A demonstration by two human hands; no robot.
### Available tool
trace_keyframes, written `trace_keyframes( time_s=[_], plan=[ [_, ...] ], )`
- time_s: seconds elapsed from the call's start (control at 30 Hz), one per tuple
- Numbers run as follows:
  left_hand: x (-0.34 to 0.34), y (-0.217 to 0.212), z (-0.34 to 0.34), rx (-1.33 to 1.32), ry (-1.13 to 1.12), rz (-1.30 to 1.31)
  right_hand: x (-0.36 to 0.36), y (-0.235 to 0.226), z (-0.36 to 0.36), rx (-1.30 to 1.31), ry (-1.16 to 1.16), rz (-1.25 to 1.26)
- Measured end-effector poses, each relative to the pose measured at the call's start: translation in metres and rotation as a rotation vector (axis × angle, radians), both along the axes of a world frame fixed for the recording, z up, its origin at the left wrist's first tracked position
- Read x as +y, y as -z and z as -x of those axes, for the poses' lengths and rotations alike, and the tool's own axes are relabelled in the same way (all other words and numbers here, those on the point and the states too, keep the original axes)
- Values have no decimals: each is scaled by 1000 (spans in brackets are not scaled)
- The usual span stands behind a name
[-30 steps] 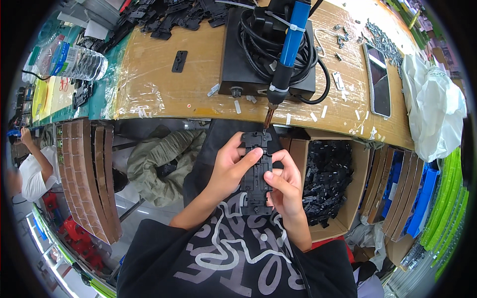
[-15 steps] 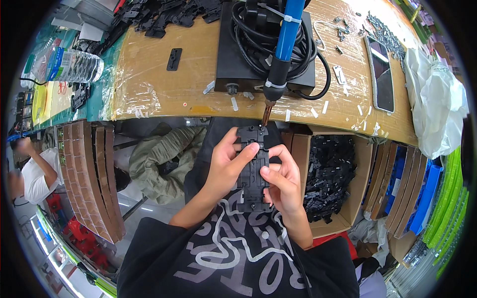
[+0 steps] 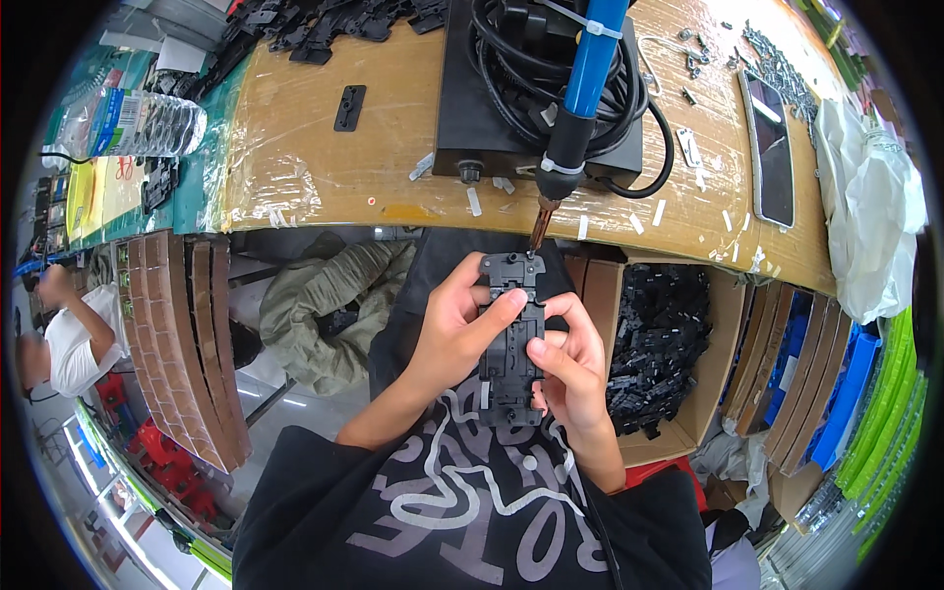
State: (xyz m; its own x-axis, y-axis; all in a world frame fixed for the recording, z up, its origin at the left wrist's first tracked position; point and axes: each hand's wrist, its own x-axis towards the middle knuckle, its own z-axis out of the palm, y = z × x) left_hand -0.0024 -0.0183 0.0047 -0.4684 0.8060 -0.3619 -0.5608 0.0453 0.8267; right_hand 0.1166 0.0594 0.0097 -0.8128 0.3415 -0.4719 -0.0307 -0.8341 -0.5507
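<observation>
Between both hands, in front of my chest, is a long black moulded plastic part (image 3: 511,372) with clips and slots. My left hand (image 3: 454,329) grips its left side, thumb lying across the upper face. My right hand (image 3: 575,366) is closed on the right edge, thumb pressing there and other fingers partly behind the part. At the part's upper right corner stands the copper-coloured tip (image 3: 542,222) of a blue-and-black tool (image 3: 594,59) resembling a soldering iron. The tip is at or very close to a small hole or screw spot; contact cannot be made out.
A black box (image 3: 472,167) with coiled cable stands on the bench (image 3: 305,187). A flat black piece (image 3: 349,108), a phone (image 3: 773,162) and a water bottle (image 3: 147,123) lie around it. Below right, a carton (image 3: 713,393) holds many black parts. Another person (image 3: 84,339) is far left.
The view has shifted slightly, so the bench items appear a little to the right. Both hands keep their grip, and the plastic part stays beneath the tool tip.
</observation>
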Motion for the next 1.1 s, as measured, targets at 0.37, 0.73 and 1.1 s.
trace_keyframes(
  time_s=[0.37,0.73,1.1],
  plan=[
    [2,-2,1,96,-12,30,1,3,3,18,-3,18],
    [4,1,2,66,-20,38,2,6,5,33,-13,29],
    [5,1,4,35,-17,30,4,7,6,39,-1,5]
  ],
)
